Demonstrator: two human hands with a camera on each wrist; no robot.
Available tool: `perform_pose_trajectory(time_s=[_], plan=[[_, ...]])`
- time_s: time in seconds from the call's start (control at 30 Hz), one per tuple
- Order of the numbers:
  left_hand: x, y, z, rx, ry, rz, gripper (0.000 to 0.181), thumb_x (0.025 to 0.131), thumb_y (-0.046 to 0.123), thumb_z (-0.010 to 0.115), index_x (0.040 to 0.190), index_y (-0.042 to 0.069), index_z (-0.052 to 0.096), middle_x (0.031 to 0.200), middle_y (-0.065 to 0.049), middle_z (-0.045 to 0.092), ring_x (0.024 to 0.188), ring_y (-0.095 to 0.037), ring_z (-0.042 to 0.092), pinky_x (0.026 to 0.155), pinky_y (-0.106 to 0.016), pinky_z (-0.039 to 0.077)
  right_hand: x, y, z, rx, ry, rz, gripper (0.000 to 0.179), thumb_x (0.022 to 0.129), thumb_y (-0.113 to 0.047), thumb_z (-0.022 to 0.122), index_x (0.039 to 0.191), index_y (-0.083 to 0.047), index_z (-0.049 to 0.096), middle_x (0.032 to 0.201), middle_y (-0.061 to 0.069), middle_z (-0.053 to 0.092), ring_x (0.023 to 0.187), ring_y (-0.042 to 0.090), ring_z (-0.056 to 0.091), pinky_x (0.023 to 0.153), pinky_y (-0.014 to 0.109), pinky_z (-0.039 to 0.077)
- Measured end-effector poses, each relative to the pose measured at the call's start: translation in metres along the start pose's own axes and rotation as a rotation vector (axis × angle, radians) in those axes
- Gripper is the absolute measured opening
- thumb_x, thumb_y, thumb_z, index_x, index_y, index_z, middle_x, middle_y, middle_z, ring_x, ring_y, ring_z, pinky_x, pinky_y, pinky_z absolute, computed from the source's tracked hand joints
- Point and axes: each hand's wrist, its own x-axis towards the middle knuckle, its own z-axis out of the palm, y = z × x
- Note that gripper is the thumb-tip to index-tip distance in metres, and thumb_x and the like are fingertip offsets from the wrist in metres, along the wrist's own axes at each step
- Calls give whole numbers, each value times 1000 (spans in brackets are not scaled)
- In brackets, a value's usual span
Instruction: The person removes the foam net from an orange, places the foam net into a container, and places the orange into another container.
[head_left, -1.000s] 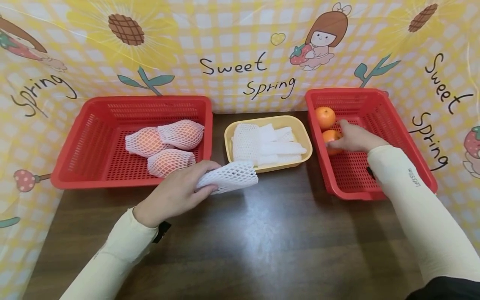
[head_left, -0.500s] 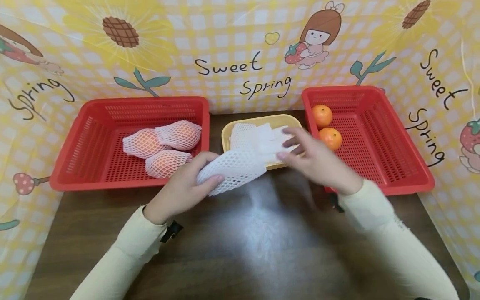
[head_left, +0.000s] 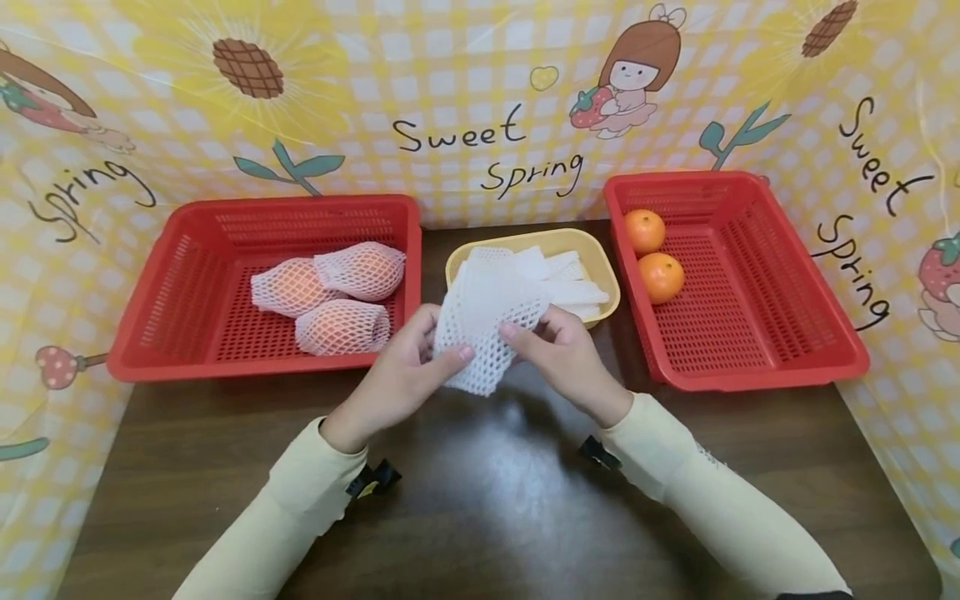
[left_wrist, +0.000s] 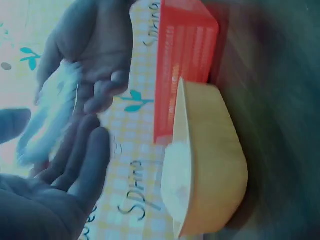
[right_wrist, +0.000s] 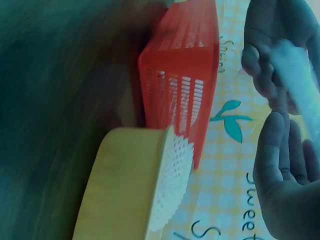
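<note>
Our right hand [head_left: 566, 358], gone from the left edge of the right red basket [head_left: 750, 380], now pinches the white net [head_left: 486, 354].

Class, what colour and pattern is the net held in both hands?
The net is white open mesh, clearest in the head view.

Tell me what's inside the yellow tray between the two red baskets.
White foam nets lie in the tray. The held net hides part of its front left; whatever lies there or beneath the upper ones can't be seen.
</note>
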Motion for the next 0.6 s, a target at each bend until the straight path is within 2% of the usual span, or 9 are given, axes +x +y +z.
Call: perform_pose_trajectory(time_s=[0.07,0.17,0.23,0.3,0.37,0.47,0.53,0.6], plan=[[0,-1,0,27,21,37,41,97,6,65,130,1,40,120,-16,64,100,-27,67,81,-36,57,-1,1,-1,-16,69,12,22,99,-5,62,114,11,64,98,12,72,83,18,69,74,39,59],[0,0,-2,56,40,144,40,95,-1,65,127,1,43,132,-14,58,109,-27,62,88,-37,54,-1,1,-5,-38,130,23,19,97,0,62,109,14,65,91,11,73,79,15,68,71,31,57],[2,2,-2,110,11,202,33,94,-1,66,122,3,50,140,-10,52,118,-24,57,93,-37,52,-1,-1,-8,-51,142,26,19,96,1,63,107,16,65,89,11,73,79,13,68,70,29,57],[6,3,-1,148,-31,250,25,95,0,66,118,5,59,140,-6,51,120,-22,54,95,-39,51,-1,-3,-9,-65,133,22,19,95,1,63,107,16,66,89,11,73,78,13,68,70,29,56],[9,4,-1,184,-29,266,22,96,3,66,117,8,65,134,-2,54,116,-19,53,91,-37,52,-1,-5,-10,-74,121,19,19,95,1,64,108,15,66,90,11,73,79,13,68,70,28,56],[11,4,-1,195,58,269,26,95,1,66,120,8,68,121,-1,60,98,-19,54,80,-31,49,-1,-6,-15,-49,110,24,22,96,-1,63,111,14,65,93,11,74,81,15,69,72,30,57],[11,3,-1,186,112,252,29,94,-1,67,122,8,68,119,0,62,89,-20,53,74,-29,47,-1,-5,-18,-34,123,41,23,96,-3,63,112,13,65,93,11,74,80,15,69,71,30,57],[12,1,-1,170,121,231,33,94,-2,67,125,8,67,117,-1,62,85,-21,52,71,-29,46,0,-4,-21,-18,136,59,23,97,-5,63,112,12,65,93,13,73,79,16,69,70,30,57]])
